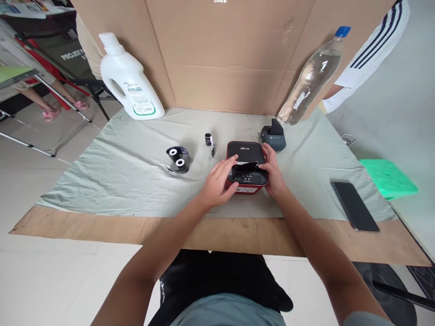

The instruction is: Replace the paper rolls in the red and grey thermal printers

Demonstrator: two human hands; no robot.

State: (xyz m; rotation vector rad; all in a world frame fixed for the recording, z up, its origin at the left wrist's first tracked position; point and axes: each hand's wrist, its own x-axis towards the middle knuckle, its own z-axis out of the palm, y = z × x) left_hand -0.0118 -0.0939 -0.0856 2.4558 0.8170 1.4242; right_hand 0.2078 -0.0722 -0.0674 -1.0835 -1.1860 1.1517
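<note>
The left hand (pixel 215 185), spread, and right hand (pixel 273 175), half-curled, touch the red-black box (pixel 245 151) at twelve o'clock; any firm grip is unclear. Handling its black strip (pixel 246 167) seems underway, next needing a light pinch.

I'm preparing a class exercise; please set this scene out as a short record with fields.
Left hand: on the left of the red and black device
Right hand: at its right, beside a black strip
Left of device: two white-cored rolls, small dark roll
Behind right: small dark unit
Far right: phone
Back left: white bottle
Back right: blue-capped bottle
Backdrop: cardboard
</note>
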